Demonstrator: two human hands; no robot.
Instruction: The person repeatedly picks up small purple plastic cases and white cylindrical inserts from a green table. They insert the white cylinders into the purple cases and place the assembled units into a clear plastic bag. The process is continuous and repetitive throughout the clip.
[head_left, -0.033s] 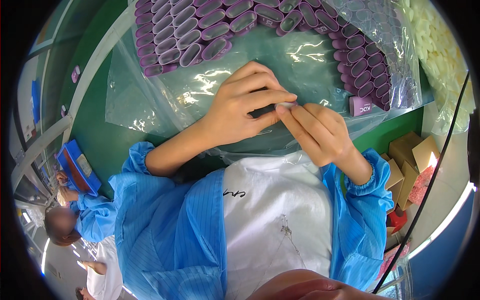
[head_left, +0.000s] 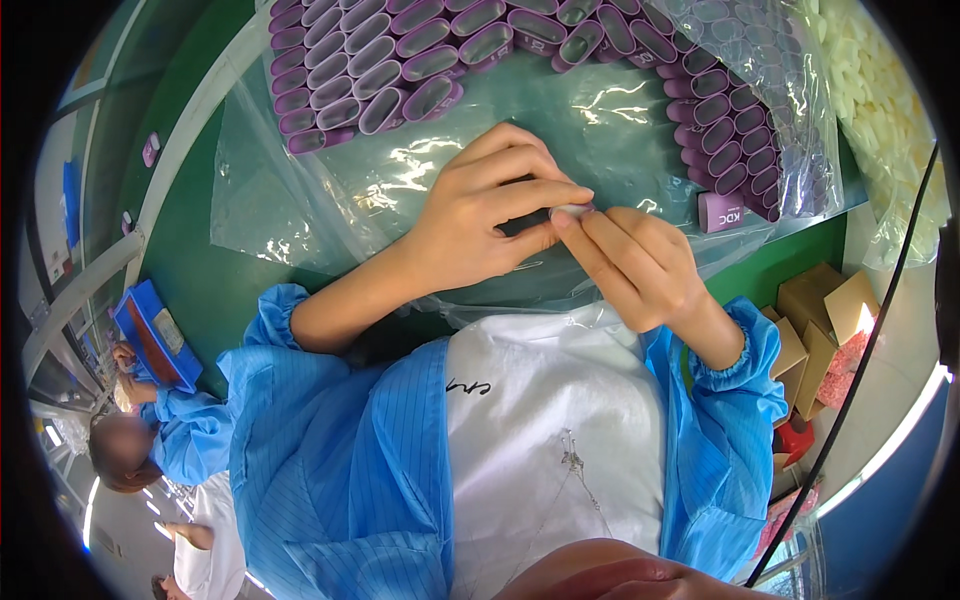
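Observation:
My left hand is closed, thumb and fingertips pinched at the end of a small whitish piece. From the other side my right hand grips the same piece between thumb and fingers. Fingers cover most of it, so its kind cannot be made out. Both hands are raised over a clear plastic sheet on the green table. Beyond them stand rows of purple oval sleeves, open ends up. One purple sleeve sits at the near end of the right-hand group.
A clear bag of pale yellowish pieces lies at the far right. Open cardboard boxes stand low on the right, and a black cable runs down there. At left, a co-worker in a blue sleeve sits by a blue tray.

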